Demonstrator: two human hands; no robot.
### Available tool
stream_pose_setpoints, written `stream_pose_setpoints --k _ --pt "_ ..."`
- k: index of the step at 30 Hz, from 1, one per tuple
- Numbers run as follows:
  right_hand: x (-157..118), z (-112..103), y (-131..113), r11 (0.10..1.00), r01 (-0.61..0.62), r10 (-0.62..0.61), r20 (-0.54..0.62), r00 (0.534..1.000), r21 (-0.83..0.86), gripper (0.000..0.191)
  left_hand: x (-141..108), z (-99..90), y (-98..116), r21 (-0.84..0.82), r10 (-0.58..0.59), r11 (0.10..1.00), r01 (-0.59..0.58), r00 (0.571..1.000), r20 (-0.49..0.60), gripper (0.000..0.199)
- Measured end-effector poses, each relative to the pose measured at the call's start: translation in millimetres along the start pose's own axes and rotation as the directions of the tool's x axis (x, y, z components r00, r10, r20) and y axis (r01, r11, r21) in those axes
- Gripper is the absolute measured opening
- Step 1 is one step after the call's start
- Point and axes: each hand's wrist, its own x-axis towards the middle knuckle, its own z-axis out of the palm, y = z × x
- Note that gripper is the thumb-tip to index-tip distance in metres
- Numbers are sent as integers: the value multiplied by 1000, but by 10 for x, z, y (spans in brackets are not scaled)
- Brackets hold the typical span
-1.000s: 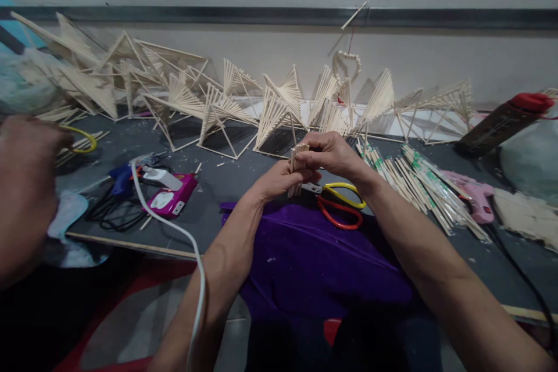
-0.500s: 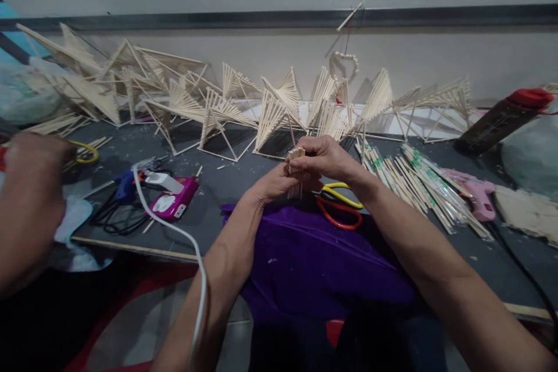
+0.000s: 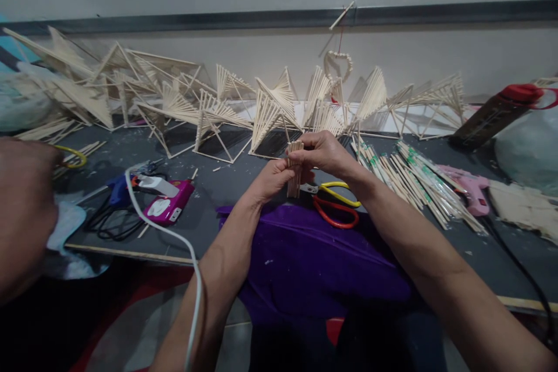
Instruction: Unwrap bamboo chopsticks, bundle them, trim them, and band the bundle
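A small upright bundle of short wooden sticks (image 3: 293,183) is pinched between both hands near the table's middle. My left hand (image 3: 274,179) grips its left side with thumb and fingers. From the right, my right hand (image 3: 319,152) holds the upper part, its fingers curled round behind. Pliers with one yellow and one red handle (image 3: 336,212) lie just under my right hand, by a purple cloth (image 3: 322,261). Behind the hands stand twisted stick frames (image 3: 275,110).
Packs of sticks (image 3: 422,180), a pink glue gun (image 3: 473,189) and a red-capped bottle (image 3: 497,113) lie right. Left are a magenta power strip (image 3: 170,203), a white cable (image 3: 192,256), a blue glue gun (image 3: 120,190) and another person's hand (image 3: 28,186).
My left hand has shifted slightly left and down on the bundle, so more of the sticks shows. The whole view has moved a little, and the other person's hand sits further left.
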Motion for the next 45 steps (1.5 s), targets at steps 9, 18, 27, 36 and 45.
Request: stream_pose_setpoints --k 9,18,27,36,45 --pt "22 -47 13 996 -84 84 -20 996 22 15 29 -42 -49 -60 33 998 -35 999 -41 43" --pt "25 -175 -106 995 12 -21 -86 996 -100 21 62 -37 78 29 -7 1000 12 988 -154 39" --pt "-789 -1187 -396 977 9 -111 -468 877 -214 28 117 17 90 -72 40 995 -64 954 -298 32" --pt "-1373 -1649 185 548 -474 301 -366 881 -689 13 145 39 9 4 -49 999 52 966 -253 46" --pt "-1531 -1687 628 225 -544 488 -389 781 -809 30 149 80 56 53 -44 997 62 956 -289 46"
